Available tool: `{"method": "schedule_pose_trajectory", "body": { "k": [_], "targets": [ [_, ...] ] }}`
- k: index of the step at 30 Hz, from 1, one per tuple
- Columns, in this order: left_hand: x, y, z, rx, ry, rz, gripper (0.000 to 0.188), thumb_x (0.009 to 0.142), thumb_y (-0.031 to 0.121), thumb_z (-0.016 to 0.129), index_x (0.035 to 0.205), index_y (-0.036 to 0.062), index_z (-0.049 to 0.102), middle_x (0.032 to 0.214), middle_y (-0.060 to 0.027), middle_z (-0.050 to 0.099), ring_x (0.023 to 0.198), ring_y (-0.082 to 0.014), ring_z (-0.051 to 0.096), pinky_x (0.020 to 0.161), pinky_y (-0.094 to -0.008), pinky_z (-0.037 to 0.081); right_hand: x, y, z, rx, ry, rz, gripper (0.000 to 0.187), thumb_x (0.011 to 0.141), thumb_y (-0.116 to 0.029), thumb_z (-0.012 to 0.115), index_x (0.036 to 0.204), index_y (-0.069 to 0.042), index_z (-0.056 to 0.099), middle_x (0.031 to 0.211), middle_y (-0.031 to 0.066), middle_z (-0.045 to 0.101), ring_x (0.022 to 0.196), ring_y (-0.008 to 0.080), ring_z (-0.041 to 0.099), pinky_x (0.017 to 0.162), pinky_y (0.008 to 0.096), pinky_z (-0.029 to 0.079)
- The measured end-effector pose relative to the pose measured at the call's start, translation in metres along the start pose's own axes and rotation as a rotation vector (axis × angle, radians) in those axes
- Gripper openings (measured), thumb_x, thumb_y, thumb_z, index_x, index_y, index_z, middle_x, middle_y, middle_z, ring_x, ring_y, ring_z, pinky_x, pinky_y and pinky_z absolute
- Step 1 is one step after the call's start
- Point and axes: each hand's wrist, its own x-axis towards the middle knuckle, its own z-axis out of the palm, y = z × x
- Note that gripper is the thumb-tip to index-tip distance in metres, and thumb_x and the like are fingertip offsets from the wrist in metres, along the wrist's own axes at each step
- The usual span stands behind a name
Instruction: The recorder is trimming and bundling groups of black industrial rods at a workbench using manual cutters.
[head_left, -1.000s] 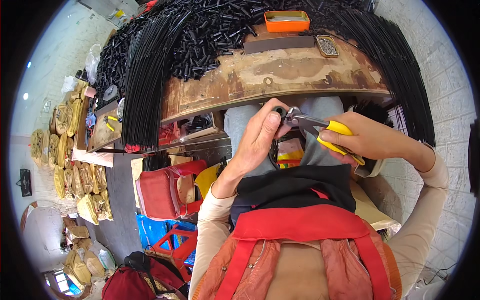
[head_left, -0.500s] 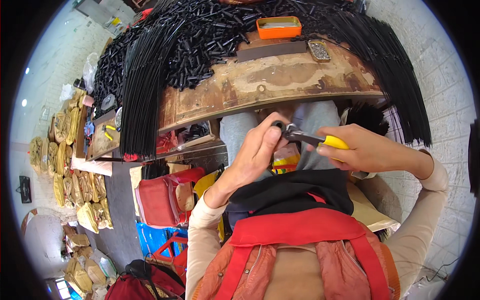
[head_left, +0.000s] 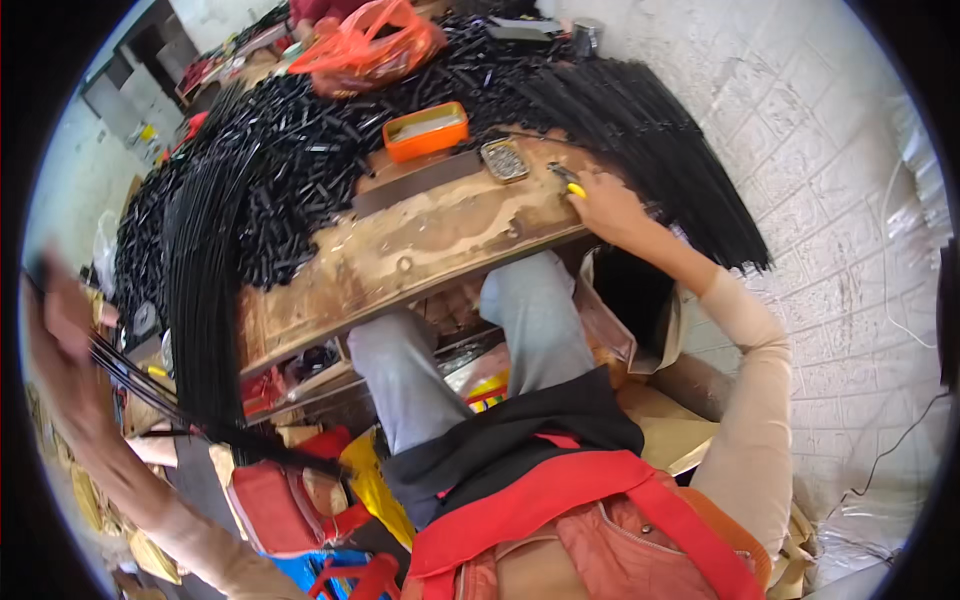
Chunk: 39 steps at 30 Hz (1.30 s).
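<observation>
My left hand (head_left: 65,320), blurred by motion, is raised at the far left, past the hanging bundle of black strands. Long thin black strands (head_left: 150,390) trail from it down toward the red seat, and its fingers look closed round their upper end. On the wooden table, my right hand (head_left: 612,205) closes round the yellow handle of a pair of pliers (head_left: 567,182), whose metal jaws point away to the left. A small tin of tiny metal pieces (head_left: 505,160) sits just left of the pliers.
Black tubes (head_left: 290,190) are heaped over the back and left of the table (head_left: 400,270). Bundles of black strands hang over its left edge (head_left: 200,290) and right edge (head_left: 680,160). An orange tray (head_left: 425,145), a dark flat bar (head_left: 415,185) and an orange bag (head_left: 375,50) lie behind.
My hands were together over my lap, the pliers at a black piece in the left. Now they are far apart: left swung out left, right with the pliers on the table. The view has shifted.
</observation>
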Motion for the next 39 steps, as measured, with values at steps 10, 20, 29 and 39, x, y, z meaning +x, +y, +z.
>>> {"method": "schedule_pose_trajectory", "body": {
  "k": [10,20,29,39],
  "targets": [
    [-0.332,-0.096,0.071,0.563,-0.474,-0.127,0.013,0.091,0.014,0.054,0.093,0.0036,0.06,0.068,-0.0112,0.058,0.057,-0.0242,0.058,0.051,-0.0359,0.045,0.054,0.05,0.019,-0.497,0.248,-0.103,0.014,0.083,-0.02,0.062,0.094,-0.013,0.058,0.097,0.0092,0.059,0.09,0.0269,0.059,0.068,0.0403,0.053],
    [-0.446,-0.155,0.071,0.872,-0.618,-0.814,0.034,0.09,0.034,0.056,0.113,0.0093,0.062,0.112,-0.0203,0.057,0.105,-0.0413,0.055,0.078,-0.0508,0.05,0.125,0.215,0.006,-0.235,-0.188,-0.137,0.034,0.082,-0.031,0.064,0.097,-0.001,0.059,0.096,0.0223,0.064,0.096,0.0411,0.061,0.08,0.0459,0.048],
    [-0.403,-0.127,0.045,0.833,-0.828,-0.905,0.033,0.089,0.039,0.058,0.1,0.0089,0.064,0.098,-0.0181,0.068,0.092,-0.0378,0.066,0.078,-0.0507,0.052,0.156,0.258,0.017,-0.314,-0.197,0.056,0.045,0.082,-0.029,0.062,0.114,0.003,0.059,0.107,0.0276,0.063,0.106,0.0421,0.059,0.089,0.0458,0.048],
    [-0.379,-0.1,0.069,0.781,-0.785,-0.817,0.037,0.089,0.039,0.056,0.114,0.013,0.064,0.095,-0.0164,0.069,0.088,-0.036,0.066,0.073,-0.0483,0.052,0.235,0.322,-0.118,-0.105,0.105,0.05,0.037,0.085,-0.033,0.059,0.095,0.002,0.057,0.071,0.0187,0.061,0.062,0.0317,0.06,0.057,0.0422,0.047]
  ]
}}
